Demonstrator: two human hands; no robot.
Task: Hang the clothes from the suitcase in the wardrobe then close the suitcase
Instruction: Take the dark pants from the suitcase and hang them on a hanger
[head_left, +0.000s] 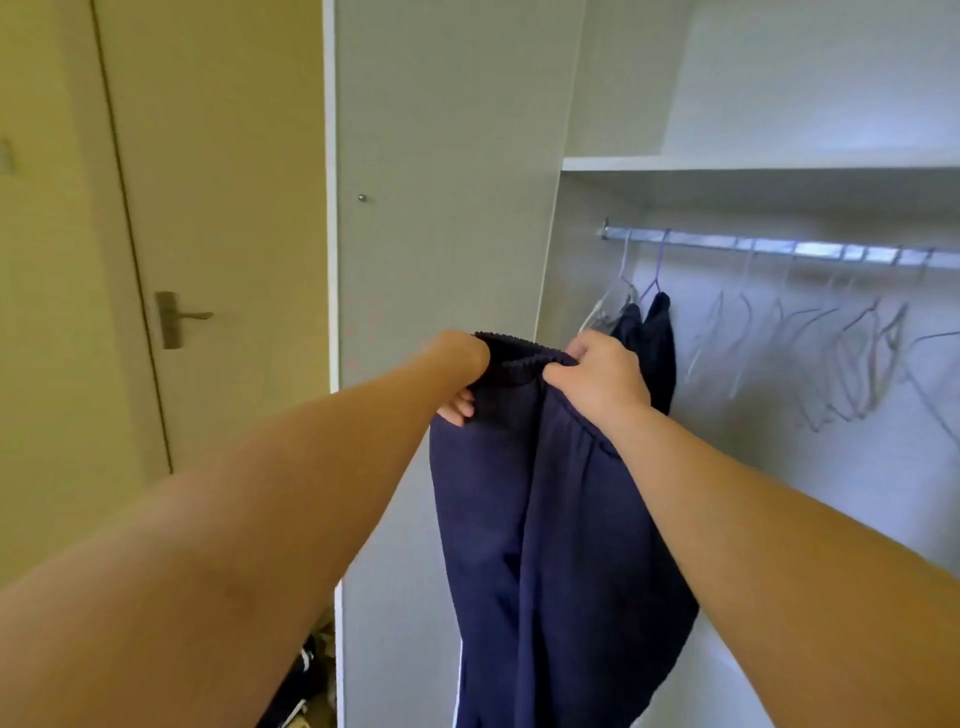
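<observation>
bedroom in a home, judging by the open white wardrobe (587, 104): shelf (753, 162) above a metal rail (831, 250), thin hangers (857, 343) strung along it, dark garment (657, 338) hung at its left end; cream room door (208, 156) with lever handle (179, 317) just beside.

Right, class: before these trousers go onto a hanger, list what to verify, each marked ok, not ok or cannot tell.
1. Left hand and right hand grip the trousers at the waistband: ok.
2. Wardrobe open, rail in view: ok.
3. Empty hangers on the rail: ok.
4. Hanger in hand: not ok, none held.
5. Trouser legs untangled: cannot tell, ends out of view.
</observation>
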